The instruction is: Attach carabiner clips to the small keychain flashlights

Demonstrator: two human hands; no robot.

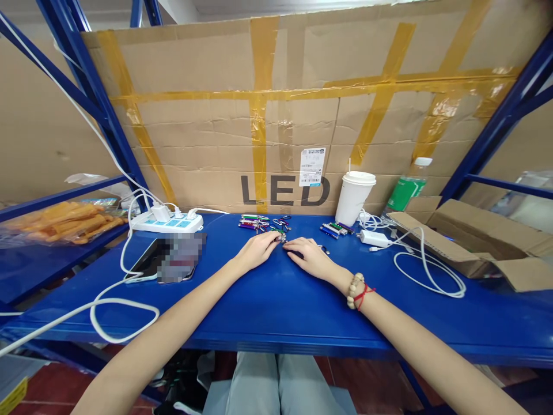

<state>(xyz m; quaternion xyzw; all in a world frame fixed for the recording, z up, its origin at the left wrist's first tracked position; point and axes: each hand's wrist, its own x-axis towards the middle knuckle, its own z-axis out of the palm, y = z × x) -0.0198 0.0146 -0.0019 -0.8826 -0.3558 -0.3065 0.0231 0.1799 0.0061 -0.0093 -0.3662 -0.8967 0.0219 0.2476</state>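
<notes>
My left hand (259, 249) is closed, fingertips pinched on a small silvery metal piece (281, 237) just above the blue table. Too small and partly covered, its kind does not show. My right hand (310, 255) lies low over the table, palm down, fingers stretched towards that piece; whether they touch it I cannot tell. Behind my left hand is a loose group of slim coloured metal tubes (254, 221) with small carabiner clips (283, 220). Further right, a neat row of similar blue, green and black tubes (336, 230) lies beyond my right hand. A small clip (323, 249) shows beside my right hand.
A white power strip (167, 222) and phones (151, 259) are on the left with cables. A white paper cup (355, 196), green-labelled bottle (408, 187), white charger (374, 238) and opened carton (510, 253) stand right. A large cardboard sheet (207, 132) closes off the back.
</notes>
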